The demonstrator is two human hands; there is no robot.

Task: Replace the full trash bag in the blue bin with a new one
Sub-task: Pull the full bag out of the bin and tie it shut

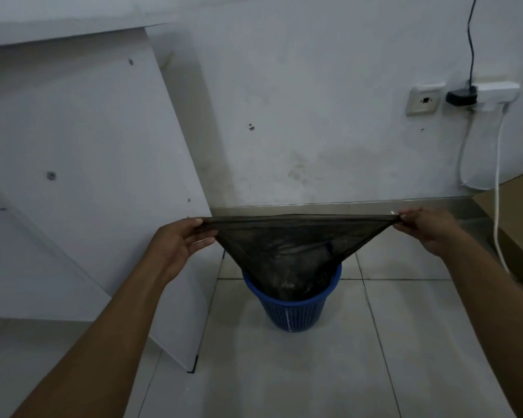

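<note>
A small blue slatted bin [293, 312] stands on the tiled floor near the wall. A thin black trash bag [290, 245] sits in it, with crumpled contents showing through the plastic. The bag's top edge is stretched flat and wide above the bin. My left hand [181, 242] grips the left end of that edge. My right hand [426, 227] pinches the right end. The lower part of the bag is still inside the bin.
A white cabinet panel [103, 182] leans close on the bin's left. On the wall at upper right are a socket and a power strip [492, 92], with white cables hanging down. A cardboard box [517, 206] lies at the right edge.
</note>
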